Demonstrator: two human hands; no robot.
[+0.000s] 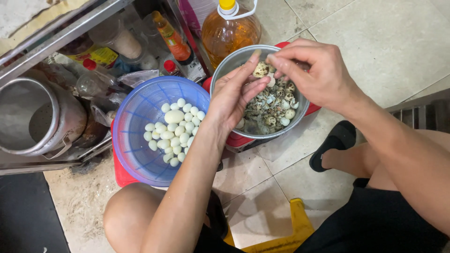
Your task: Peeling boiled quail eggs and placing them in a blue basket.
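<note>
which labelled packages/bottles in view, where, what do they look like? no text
Oil jug: top centre behind metal bowl, amber, yellow cap, white handle.
Sauce bottle: on the shelf left of the jug, slim, orange label.
Jar: shelf, upper left, yellow-and-red label.
No signs or screens.

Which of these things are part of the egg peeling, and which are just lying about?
In use:
left hand and right hand, both on a speckled egg
metal bowl of shells and unpeeled eggs
blue basket of peeled eggs

Lying about:
oil bottle
sauce bottle
large metal pot
black sandal
</note>
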